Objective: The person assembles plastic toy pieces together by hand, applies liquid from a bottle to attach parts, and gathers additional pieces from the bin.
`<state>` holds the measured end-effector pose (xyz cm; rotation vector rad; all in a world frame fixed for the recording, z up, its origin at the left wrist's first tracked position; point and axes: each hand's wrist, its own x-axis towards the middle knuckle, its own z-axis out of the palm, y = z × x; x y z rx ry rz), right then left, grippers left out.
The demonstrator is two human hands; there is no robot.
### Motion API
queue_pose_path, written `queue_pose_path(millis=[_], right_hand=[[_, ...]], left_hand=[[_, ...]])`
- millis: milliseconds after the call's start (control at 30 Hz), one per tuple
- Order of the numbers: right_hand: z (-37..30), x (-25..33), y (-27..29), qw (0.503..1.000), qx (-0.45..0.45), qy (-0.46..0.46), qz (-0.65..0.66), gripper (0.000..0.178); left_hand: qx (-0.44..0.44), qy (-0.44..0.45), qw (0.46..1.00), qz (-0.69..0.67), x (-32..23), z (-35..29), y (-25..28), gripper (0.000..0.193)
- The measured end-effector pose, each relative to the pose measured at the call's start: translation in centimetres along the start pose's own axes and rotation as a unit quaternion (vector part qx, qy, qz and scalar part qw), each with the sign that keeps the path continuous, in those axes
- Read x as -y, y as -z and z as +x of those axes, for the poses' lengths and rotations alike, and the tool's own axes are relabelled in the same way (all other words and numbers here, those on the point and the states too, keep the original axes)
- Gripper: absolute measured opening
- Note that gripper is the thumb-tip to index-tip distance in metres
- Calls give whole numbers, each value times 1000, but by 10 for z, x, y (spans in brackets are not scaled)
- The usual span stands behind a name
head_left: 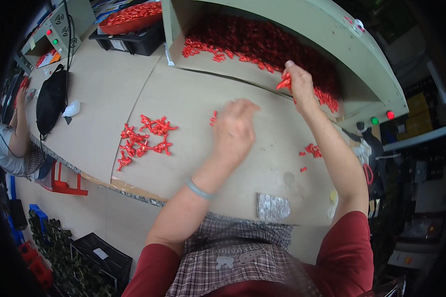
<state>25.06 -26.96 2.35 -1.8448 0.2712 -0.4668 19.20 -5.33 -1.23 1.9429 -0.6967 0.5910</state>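
My right hand (301, 85) is at the front lip of a pale green open-fronted box, its fingers closed on some small glossy red pieces (284, 82). Behind it, a broad heap of the same red pieces (262, 42) fills the box. My left hand (235, 129) is over the middle of the table, smeared by motion, so its fingers cannot be read clearly. A few red pieces (213, 118) show just beside it, and whether it touches them is unclear. Further left lie several red star-like clusters (146, 136), grouped close together.
Loose red pieces (312, 150) lie right of my forearms. A crumpled silvery packet (273, 207) rests near the table's front edge. At the back left, a red bowl (131, 19) of pieces sits on a black tray (129, 43). Another person (19, 141) works at far left.
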Motion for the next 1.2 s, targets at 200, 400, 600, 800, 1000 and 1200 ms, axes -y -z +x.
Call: queue_pose_path(millis=[200,400,600,800,1000,1200], right_hand=[[-126,11,10,971,161,-3,-176,35],[-161,-9,20,907,142,232,-322,32],[-158,19,50,946,251,-17,-202,42],[-159,28,75,964,214,-40,-153,33],[-182,34,123,966,150,-21,-209,21],[-235,-24,138,939,78,74,-328,20]], left_hand=[[14,35,995,93,11,-1,6,18],[69,5,993,92,9,-16,-1,16],[82,-43,994,62,4,-20,2,17],[92,-77,991,51,-10,-16,-4,16],[149,-108,982,38,-44,-23,1,15],[216,-157,963,21,-75,-55,-10,22]])
